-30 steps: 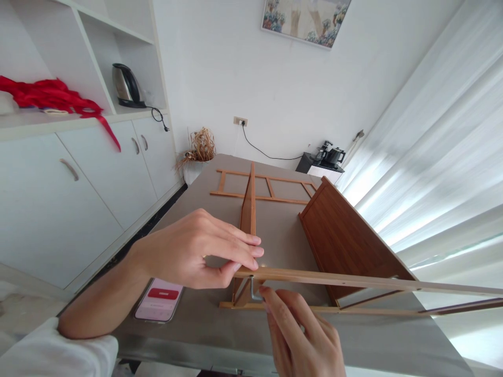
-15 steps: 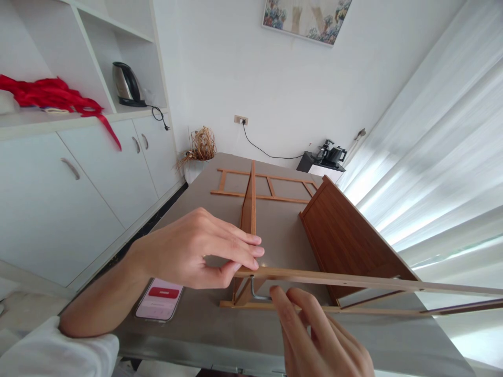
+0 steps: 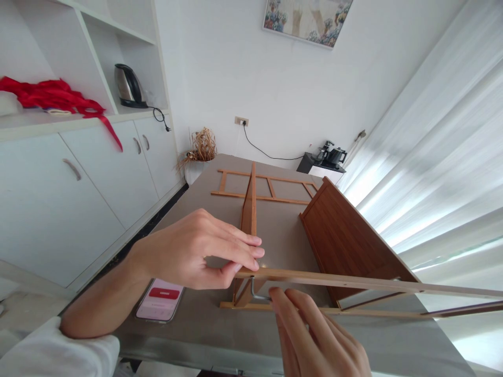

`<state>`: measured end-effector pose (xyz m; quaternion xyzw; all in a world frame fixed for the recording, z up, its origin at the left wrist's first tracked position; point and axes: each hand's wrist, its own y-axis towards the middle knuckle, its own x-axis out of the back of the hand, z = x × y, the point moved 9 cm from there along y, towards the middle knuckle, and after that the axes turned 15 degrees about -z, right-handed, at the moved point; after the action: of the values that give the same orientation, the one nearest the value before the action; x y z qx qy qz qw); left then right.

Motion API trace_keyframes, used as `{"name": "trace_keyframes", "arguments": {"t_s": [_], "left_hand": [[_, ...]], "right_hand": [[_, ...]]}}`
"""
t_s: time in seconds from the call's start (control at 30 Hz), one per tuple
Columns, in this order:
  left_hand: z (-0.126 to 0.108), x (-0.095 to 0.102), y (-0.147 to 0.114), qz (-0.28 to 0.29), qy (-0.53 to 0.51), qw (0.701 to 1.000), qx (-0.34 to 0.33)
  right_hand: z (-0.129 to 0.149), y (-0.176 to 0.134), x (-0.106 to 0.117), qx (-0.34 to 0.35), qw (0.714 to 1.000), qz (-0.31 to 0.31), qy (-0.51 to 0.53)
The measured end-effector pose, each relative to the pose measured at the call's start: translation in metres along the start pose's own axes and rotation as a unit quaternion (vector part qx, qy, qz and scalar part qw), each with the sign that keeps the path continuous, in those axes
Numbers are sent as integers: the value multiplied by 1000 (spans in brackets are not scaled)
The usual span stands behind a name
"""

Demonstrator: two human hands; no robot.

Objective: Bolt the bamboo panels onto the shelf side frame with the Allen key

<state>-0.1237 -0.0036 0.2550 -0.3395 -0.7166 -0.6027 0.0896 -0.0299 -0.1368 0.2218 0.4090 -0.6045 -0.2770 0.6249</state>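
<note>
My left hand point(image 3: 202, 251) is closed on the corner where the upper rail of a wooden ladder-like side frame point(image 3: 314, 276) meets an upright wooden shelf board point(image 3: 249, 207). Below its fingertips, the short end of a bent metal hex key point(image 3: 258, 296) sits at the rail. The fingertips of my right hand point(image 3: 318, 332) pinch the key's long end. A second wooden board point(image 3: 346, 235) stands on edge to the right, touching the same frame. Another ladder-like side frame point(image 3: 263, 186) lies flat at the far side of the table.
The grey table point(image 3: 200, 327) carries a phone point(image 3: 160, 299) with a lit screen beside my left forearm. White cabinets point(image 3: 90, 173) stand at the left, with a kettle point(image 3: 129, 86) and red ribbon point(image 3: 51, 94) above. A potted dried plant point(image 3: 201, 149) is behind the table; curtains point(image 3: 444, 157) hang at right.
My right hand has shifted very slightly at the key's long end. My left hand and the wooden parts stay in place.
</note>
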Motion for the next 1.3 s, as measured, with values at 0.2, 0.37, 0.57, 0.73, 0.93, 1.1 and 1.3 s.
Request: {"name": "trace_keyframes", "arguments": {"t_s": [0.2, 0.37, 0.57, 0.73, 0.93, 1.1, 1.3], "left_hand": [[0, 0, -1, 2, -2, 1000, 2], [0, 0, 1, 0, -1, 1000, 1], [0, 0, 0, 2, -3, 1000, 4], [1, 0, -1, 1, -4, 1000, 4], [-1, 1, 1, -3, -11, 1000, 0], [-2, 1, 1, -4, -15, 1000, -1], [0, 0, -1, 0, -12, 1000, 1]], "right_hand": [[-3, -8, -12, -50, 996, 1, 67], [-4, -16, -20, -99, 989, -18, 105], [-3, -27, -28, -156, 977, -58, 132], [3, -30, -34, -191, 970, -80, 124], [9, -28, -44, -276, 942, -87, 171], [12, -25, -44, -280, 939, -82, 183], [13, -29, -44, -261, 944, -78, 186]]}}
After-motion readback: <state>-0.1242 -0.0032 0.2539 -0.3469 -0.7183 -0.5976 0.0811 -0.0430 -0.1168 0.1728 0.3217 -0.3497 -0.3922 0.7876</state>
